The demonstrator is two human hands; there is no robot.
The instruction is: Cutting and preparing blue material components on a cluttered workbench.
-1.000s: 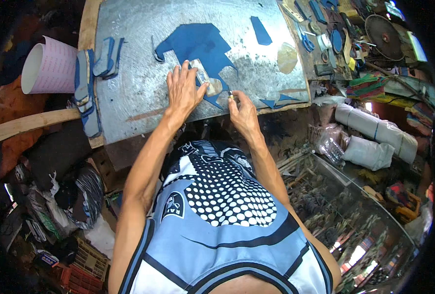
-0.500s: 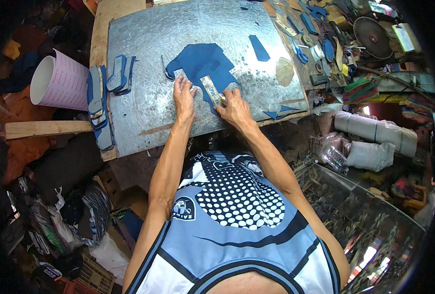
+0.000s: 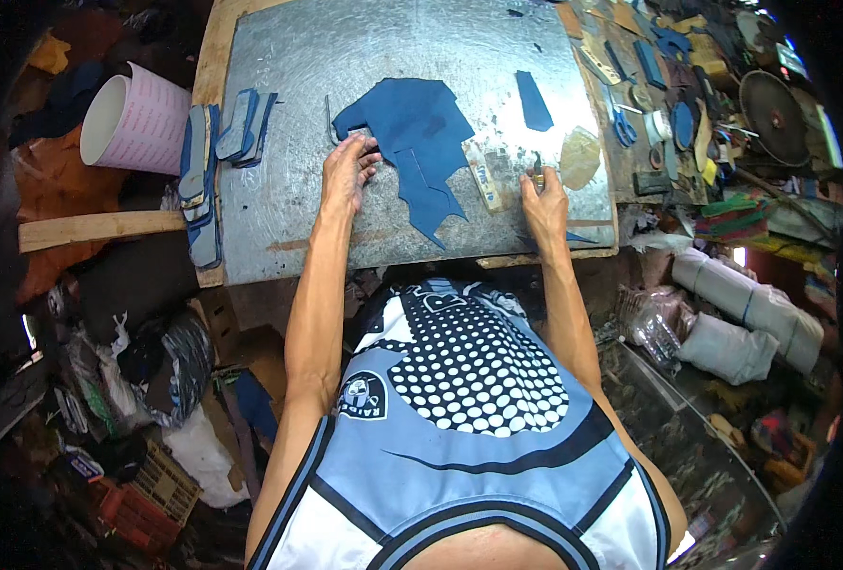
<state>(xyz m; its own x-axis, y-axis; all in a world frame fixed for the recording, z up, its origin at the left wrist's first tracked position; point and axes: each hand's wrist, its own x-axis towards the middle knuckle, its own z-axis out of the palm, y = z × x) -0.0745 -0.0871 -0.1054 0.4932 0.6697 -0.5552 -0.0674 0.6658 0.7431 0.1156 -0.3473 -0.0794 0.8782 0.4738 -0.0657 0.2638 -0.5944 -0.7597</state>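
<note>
A large blue sheet of leather or similar material [image 3: 417, 119] with a ragged outline lies on the metal-topped table [image 3: 298, 214]. A thin angled line, cut or drawn, shows in its lower part. At its left edge rests my left hand [image 3: 350, 171], fingers slightly bent and apart, the tips by a small greyish piece [image 3: 357, 133]. My right hand [image 3: 545, 199] is closed round a short knife [image 3: 538, 173] with a brownish handle, blade up, off to the right of the sheet. Between sheet and knife lies a worn, pale flat strip [image 3: 483, 176].
Stacked blue-grey cut pieces [image 3: 241, 133] lie at the table's left, with more along its edge. A narrow blue piece [image 3: 534, 101] and a tan scrap [image 3: 580, 158] lie to the right. Beyond are blue-handled scissors [image 3: 621, 123] and a round dark fan [image 3: 773, 119].
My right hand has moved right, away from the blue sheet, with the knife. The pale strip now lies beside the sheet instead of on it. My left hand stays at the sheet's left edge.
</note>
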